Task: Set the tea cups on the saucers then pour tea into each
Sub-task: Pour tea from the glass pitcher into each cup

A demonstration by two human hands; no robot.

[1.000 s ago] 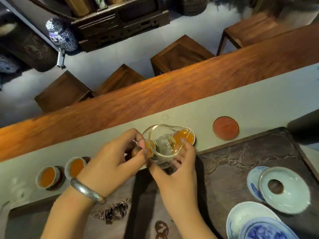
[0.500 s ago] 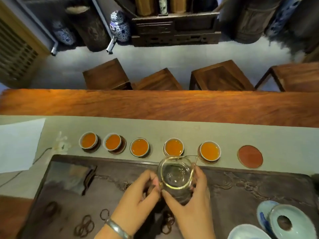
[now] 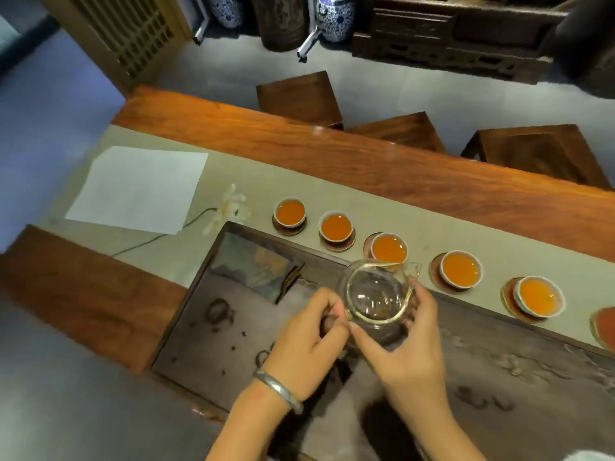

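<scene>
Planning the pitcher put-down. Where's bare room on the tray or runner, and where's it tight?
Free: the tea tray left of the left hand, below its glossy inset panel; the runner strip between the cup row and the wooden table edge. Crowded: the five filled cups on saucers along the tray's far rim. The glass pitcher is held by both hands; right hand.

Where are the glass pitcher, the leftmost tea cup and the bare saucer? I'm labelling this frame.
glass pitcher (image 3: pixel 374 299): head view, on its clear inner wall.
leftmost tea cup (image 3: pixel 289 211): head view, on the tea surface inside.
bare saucer (image 3: pixel 606 327): head view, on its red top at the right frame edge.
</scene>
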